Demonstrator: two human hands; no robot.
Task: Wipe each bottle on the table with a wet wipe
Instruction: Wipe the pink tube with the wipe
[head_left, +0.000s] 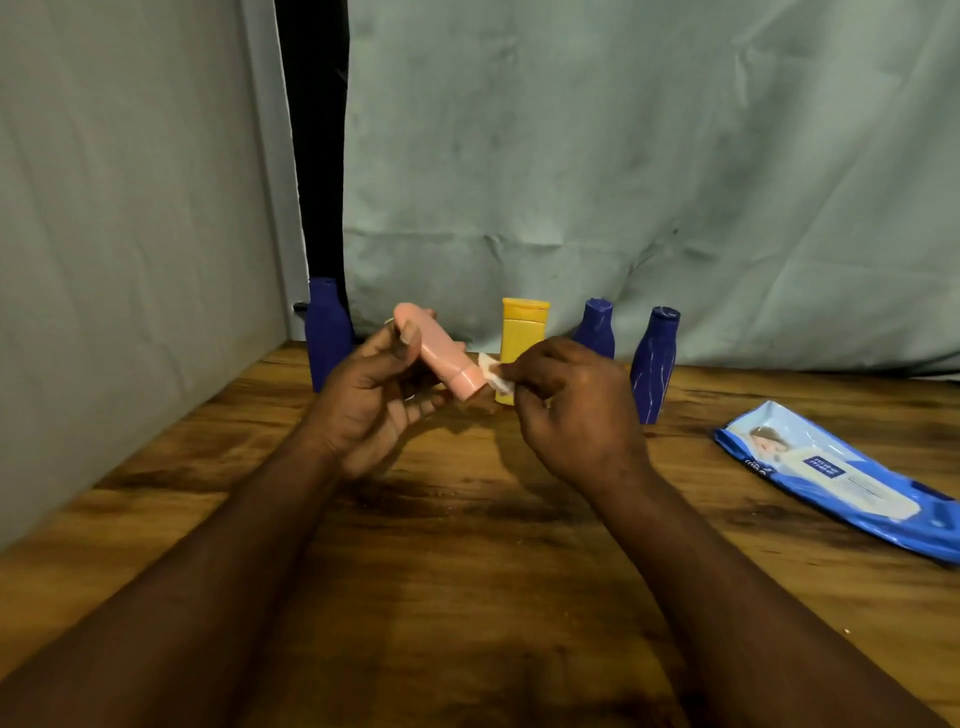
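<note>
1. The left hand grips the pink bottle above the table, with the thumb curled over its upper part.
2. The right hand pinches a wet wipe against the bottle's lower end.
3. The wipes pack lies on the right, its label too blurred to read.
4. Along the far edge stand the left blue bottle, yellow bottle, middle blue bottle and right blue bottle. Bare wood lies near.

body: two bare arms, nothing worn in view | left forearm: bare from wrist to frame edge | right forearm: bare likewise | left hand: bare, palm side showing, short pale thumbnail | right hand: bare, back and knuckles showing | fingers: uncovered on both hands
</note>
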